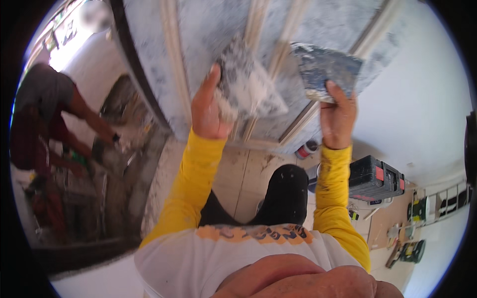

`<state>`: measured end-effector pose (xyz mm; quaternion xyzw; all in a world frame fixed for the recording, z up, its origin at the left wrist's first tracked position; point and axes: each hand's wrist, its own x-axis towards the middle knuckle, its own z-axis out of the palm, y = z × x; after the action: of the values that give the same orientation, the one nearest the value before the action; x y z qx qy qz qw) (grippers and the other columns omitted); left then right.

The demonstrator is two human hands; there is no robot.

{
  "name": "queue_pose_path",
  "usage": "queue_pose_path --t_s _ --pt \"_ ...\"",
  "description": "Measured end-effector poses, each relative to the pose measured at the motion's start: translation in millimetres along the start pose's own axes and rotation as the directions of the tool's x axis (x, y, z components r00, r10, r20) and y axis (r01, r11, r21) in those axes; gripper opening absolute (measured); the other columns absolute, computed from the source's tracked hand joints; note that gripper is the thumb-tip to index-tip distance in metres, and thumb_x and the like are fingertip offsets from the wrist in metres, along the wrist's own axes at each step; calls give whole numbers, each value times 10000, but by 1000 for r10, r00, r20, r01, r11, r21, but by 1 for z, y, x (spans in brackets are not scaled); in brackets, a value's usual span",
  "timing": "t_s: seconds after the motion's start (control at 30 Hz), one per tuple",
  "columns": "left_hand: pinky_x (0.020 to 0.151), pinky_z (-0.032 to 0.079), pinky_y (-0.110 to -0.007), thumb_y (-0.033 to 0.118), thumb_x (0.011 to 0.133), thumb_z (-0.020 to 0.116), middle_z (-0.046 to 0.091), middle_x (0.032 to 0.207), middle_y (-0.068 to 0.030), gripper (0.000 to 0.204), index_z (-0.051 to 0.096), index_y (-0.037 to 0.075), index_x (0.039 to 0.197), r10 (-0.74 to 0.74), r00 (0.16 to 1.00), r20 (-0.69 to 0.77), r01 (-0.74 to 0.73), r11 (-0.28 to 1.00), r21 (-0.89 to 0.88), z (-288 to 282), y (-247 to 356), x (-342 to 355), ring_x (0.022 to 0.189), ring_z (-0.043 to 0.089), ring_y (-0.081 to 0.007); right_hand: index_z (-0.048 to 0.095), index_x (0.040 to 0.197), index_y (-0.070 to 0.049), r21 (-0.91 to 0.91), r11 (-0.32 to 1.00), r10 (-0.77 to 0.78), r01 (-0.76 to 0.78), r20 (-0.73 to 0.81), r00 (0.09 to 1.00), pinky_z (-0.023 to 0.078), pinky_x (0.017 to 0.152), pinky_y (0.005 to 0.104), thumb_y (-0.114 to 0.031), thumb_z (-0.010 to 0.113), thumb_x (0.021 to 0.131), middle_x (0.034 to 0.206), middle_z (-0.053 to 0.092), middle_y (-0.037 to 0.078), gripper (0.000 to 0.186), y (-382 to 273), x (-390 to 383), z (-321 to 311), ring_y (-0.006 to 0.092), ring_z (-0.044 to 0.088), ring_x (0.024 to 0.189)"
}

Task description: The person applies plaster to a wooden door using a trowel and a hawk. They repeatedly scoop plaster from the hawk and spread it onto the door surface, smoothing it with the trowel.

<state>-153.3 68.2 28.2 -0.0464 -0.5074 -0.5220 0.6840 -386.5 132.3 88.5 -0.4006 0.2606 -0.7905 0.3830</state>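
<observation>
My left hand (207, 109) is closed on a flat putty blade (248, 82), a thin plate smeared grey and white with paste. The thumb lies along its left edge, and the fingers behind it are hidden. In my right hand (339, 119) is a dark scraper blade (329, 67), gripped at its lower edge with the thumb across its face. Pale paste clings to its corner and upper edge. Both blades are held apart from each other in front of a grey-white mottled door (213, 30) with raised beige mouldings. Whether either blade touches the door, I cannot tell.
A small bucket (306, 149) stands on the tiled floor (233, 164) by the door's foot. To the right are a black toolbox (375, 179) with red latches and a ladder (449, 203). At the left, a person (47, 109) bends over beyond a dark frame (139, 69).
</observation>
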Motion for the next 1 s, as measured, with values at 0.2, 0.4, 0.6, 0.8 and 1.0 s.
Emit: queue_pose_path --t_s 0.2,0.4,0.6,0.8,1.0 --pt "954 501 -409 127 899 635 658 1191 -127 292 627 26 1173 -386 866 -318 181 835 -520 -8 15 10 1092 635 -277 553 1261 3 -84 962 -238 259 208 949 537 902 451 4 586 893 1189 634 167 370 -24 -19 0 279 635 1072" --pt "815 491 -308 52 902 614 692 1021 -71 212 640 22 1110 367 909 200 -352 415 839 -25 15 9 898 654 -214 550 1238 33 -701 591 -63 400 454 889 534 827 354 -112 583 965 1095 678 161 311 -47 -32 30 255 670 976" --pt "603 389 -241 207 958 625 604 776 41 203 654 10 917 239 926 -291 -37 826 562 2 17 8 696 470 -68 654 1129 -14 -699 84 59 710 715 697 499 766 297 110 604 799 945 628 162 356 -52 -31 36 289 622 844" --pt "768 484 -237 201 918 684 694 907 -50 256 697 -46 985 133 933 -334 57 862 503 13 22 5 852 618 -91 676 1195 -110 -675 80 115 733 737 666 503 696 320 92 647 641 933 593 101 591 -16 -38 31 270 597 769" --pt "718 466 -232 188 925 675 672 868 -29 230 686 -37 969 96 944 -317 96 836 541 14 24 2 800 569 -75 687 1184 -123 -590 43 77 806 807 586 509 675 329 74 644 615 946 594 93 603 -2 -34 39 278 596 778"
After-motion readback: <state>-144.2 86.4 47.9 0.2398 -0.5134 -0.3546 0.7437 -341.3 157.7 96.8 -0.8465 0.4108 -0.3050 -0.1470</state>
